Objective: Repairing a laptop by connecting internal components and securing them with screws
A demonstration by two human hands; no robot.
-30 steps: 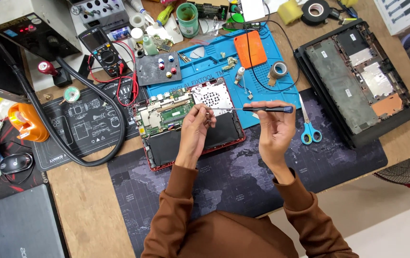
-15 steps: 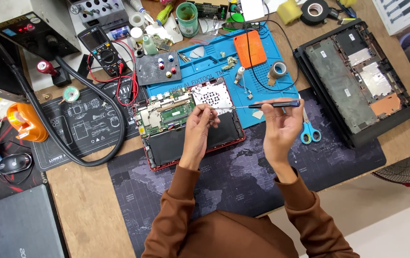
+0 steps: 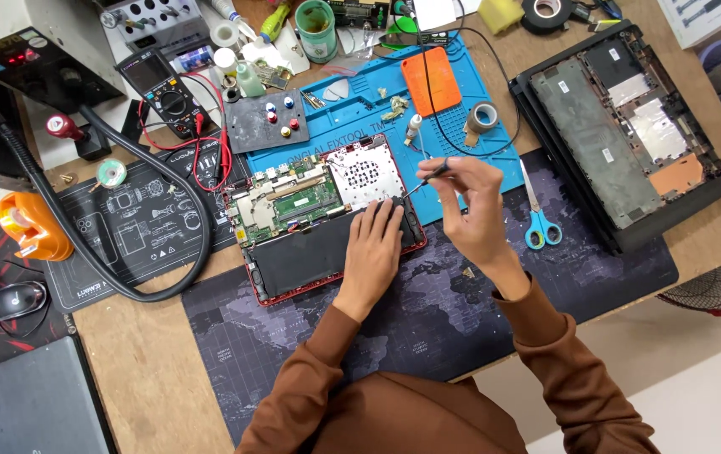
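1. Work under way looks like unfastening: right hand (image 3: pixel 470 214) pinches a thin black screwdriver (image 3: pixel 424 178), tip over the opened red laptop base (image 3: pixel 327 214) mid-desk.
2. Left hand (image 3: pixel 375 252) lies flat, open, steadying its black battery (image 3: pixel 310 252).
3. The next move likely needs exact tip seating.

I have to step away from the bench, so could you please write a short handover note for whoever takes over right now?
Left hand: flat on the opened red laptop, steadying it on the map-print mat.
Right hand: pinch grip on a thin screwdriver, tip at the laptop's right edge.
Done: bottom cover off, board and battery exposed.
Left: work at that spot; cannot tell whether a screw is there.
Blue-handled scissors lie to the right.
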